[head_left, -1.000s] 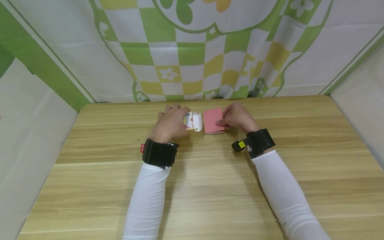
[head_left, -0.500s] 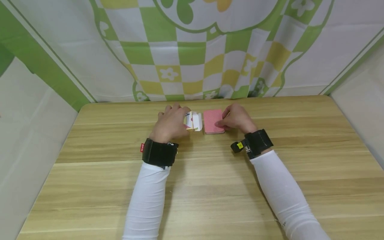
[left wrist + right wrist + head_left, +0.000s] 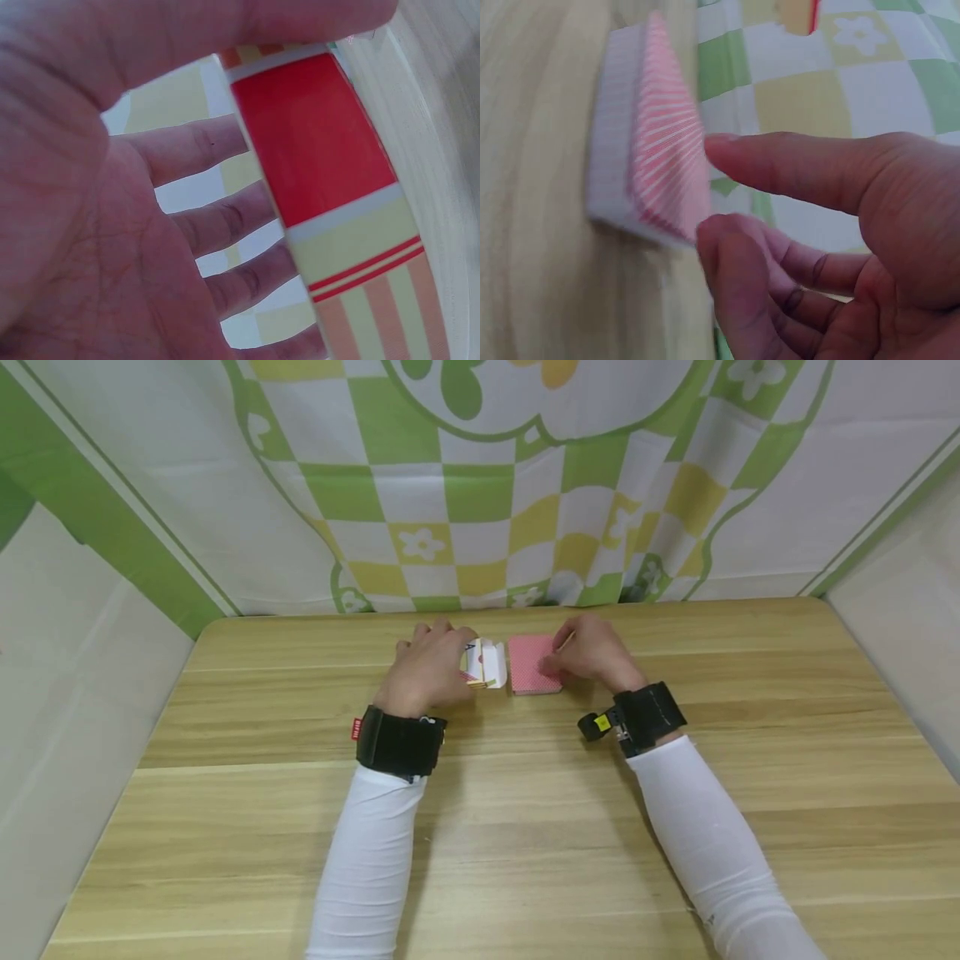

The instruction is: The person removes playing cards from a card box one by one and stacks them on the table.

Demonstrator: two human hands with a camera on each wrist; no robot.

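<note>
My left hand (image 3: 429,670) holds a playing card box (image 3: 319,150) lying on the table, its thumb on one side and fingers on the other. The box has a red panel and striped bands. In the head view its white flap (image 3: 492,665) stands open toward the right. Just right of it sits a squared deck of playing cards (image 3: 531,666), pink patterned backs up. My right hand (image 3: 596,656) is at the deck's right edge. In the right wrist view its thumb and forefinger (image 3: 727,259) are apart, tips close to the deck's edge, with no card visible between them.
Both things lie near the back edge of a wooden table (image 3: 510,843). A green, yellow and white checked cloth (image 3: 480,502) hangs behind it. Pale walls (image 3: 67,693) stand at either side.
The deck's top cards, skewed past the far edge a second ago, now lie squared. My right thumb has shifted from the deck's top toward its right edge. The left hand stays still.
</note>
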